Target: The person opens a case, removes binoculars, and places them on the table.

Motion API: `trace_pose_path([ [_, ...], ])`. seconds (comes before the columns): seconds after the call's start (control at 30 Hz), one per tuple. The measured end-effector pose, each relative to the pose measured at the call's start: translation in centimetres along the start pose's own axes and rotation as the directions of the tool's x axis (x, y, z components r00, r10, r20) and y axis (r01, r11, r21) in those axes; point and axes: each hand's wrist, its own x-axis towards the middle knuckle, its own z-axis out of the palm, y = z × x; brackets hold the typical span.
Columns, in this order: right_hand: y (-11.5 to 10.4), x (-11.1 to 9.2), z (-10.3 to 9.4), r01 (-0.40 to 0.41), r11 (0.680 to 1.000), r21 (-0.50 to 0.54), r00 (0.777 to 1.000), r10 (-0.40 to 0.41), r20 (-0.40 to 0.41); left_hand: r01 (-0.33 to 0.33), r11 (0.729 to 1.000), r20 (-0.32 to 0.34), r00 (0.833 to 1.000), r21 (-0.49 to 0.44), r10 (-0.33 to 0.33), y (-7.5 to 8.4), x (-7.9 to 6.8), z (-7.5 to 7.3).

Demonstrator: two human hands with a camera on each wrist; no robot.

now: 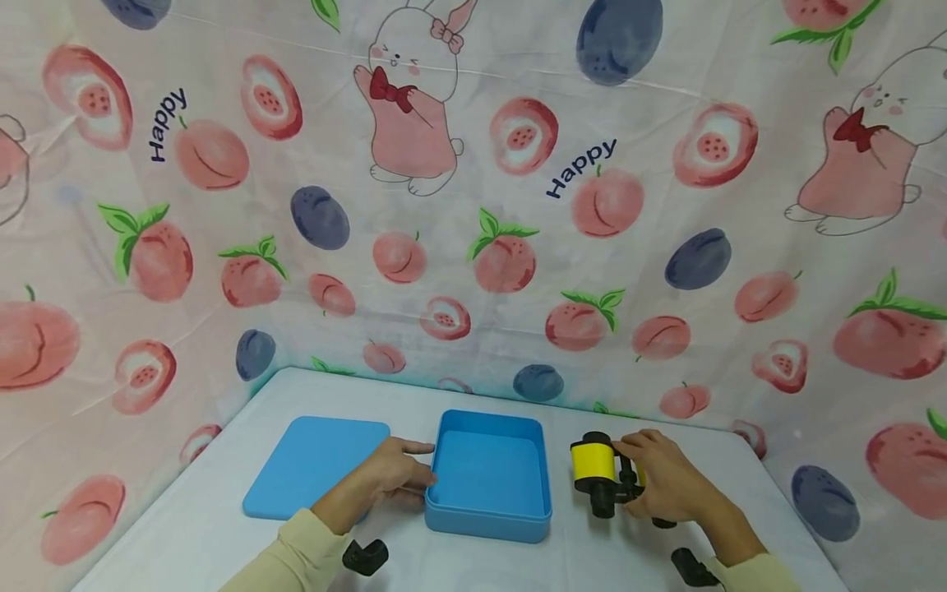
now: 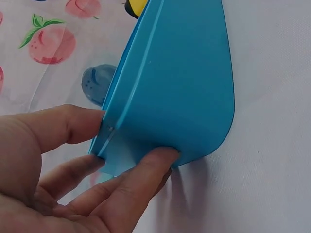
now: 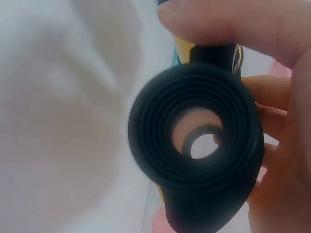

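A blue open-topped box [image 1: 488, 526] stands on the white table. My left hand [image 1: 395, 473] is at its left side, and in the left wrist view the fingertips [image 2: 163, 158] touch the box's outer wall [image 2: 184, 87] near a corner and its rim. Right of the box, my right hand [image 1: 666, 473] grips yellow and black binoculars [image 1: 594, 462]. Seen from the right wrist, a black eyepiece [image 3: 150, 131] faces the camera, with the thumb [image 3: 209, 22] above it and the other fingers along the far side, partly hidden.
A flat blue lid [image 1: 311, 460] lies left of the box, partly behind the left forearm. The white tabletop [image 1: 570, 559] ends at a fruit-and-rabbit printed curtain [image 1: 444, 362] that rises behind it and at both sides. Each wrist wears a black mount [image 1: 366, 557].
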Motion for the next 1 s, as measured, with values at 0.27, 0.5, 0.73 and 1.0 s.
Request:
trace_pose_path([
  [0.27,-0.03,-0.32,0.20,-0.016,1.000,0.013,1.000,0.016,0.010,0.006,1.000,-0.011,1.000,0.011,-0.006,0.14,0.07,0.15],
  [0.5,0.20,0.06,0.39,0.010,1.000,0.007,1.000,-0.010,-0.003,0.028,0.999,-0.046,0.999,0.041,-0.026,0.39,0.00,-0.35],
  [0.73,0.09,-0.01,0.55,0.011,0.999,0.033,1.000,-0.011,-0.005,0.021,0.998,-0.033,0.999,0.052,-0.019,0.25,-0.07,-0.51],
  [1.0,-0.09,0.05,0.87,-0.010,0.999,0.041,1.000,0.010,0.008,0.002,0.999,-0.010,1.000,0.042,-0.002,0.24,-0.27,-0.50],
])
